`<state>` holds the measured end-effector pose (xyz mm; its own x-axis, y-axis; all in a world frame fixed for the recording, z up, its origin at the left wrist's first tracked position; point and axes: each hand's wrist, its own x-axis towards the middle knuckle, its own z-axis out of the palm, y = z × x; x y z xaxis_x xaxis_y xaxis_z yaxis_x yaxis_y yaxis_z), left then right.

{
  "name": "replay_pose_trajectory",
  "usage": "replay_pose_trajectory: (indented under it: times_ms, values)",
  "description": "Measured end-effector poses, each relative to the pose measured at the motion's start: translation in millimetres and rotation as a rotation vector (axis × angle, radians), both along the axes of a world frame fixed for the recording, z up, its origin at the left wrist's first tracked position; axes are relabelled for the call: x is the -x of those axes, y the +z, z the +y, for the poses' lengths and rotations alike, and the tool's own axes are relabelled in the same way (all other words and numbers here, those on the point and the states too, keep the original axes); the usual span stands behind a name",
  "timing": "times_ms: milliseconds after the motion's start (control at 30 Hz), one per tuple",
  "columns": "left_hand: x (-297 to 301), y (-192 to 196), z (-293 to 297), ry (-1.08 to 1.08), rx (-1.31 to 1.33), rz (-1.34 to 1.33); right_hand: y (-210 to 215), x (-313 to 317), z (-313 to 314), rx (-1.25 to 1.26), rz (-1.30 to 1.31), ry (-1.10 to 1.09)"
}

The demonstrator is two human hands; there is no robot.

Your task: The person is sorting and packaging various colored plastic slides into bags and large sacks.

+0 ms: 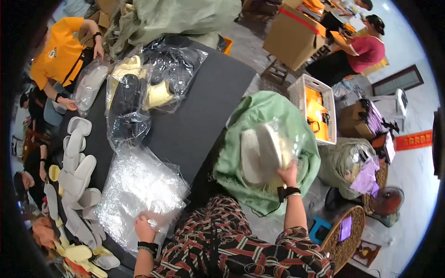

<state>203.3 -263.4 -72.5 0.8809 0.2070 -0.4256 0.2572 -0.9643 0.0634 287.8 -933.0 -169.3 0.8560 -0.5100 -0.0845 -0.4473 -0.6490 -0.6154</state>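
Note:
My right hand (288, 175) is closed on the edge of a clear bag with a pair of pale slippers (260, 155) in it. The pair is over the mouth of a green woven sack (234, 180), to the right of the table. My left hand (145, 228) is at the near corner of a pile of clear plastic bags (134, 185), its fingers closed on the plastic. Beyond the pile lie bagged black slippers (126, 99) and bagged yellow slippers (160, 95). Loose grey slippers (79, 178) lie in a heap along the table's left side.
Across the dark table (194, 111), a person in orange (62, 55) handles a bagged grey slipper (92, 88). A white crate (301, 99) of orange packages, a stuffed sack (340, 160), a fan (388, 200) and a round wicker basket (331, 245) stand to the right.

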Motion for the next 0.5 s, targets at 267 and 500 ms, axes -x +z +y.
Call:
replay_pose_trajectory:
  times_ms: [267,500]
  values:
    - [15.2,12.7,8.9,0.018,0.079,-0.133,223.8,-31.4,34.2,-0.031,-0.193,0.049]
    - [19.7,6.6,15.7,-0.049,0.085,-0.238,365.7,-89.1,111.7,-0.133,-0.503,0.204]
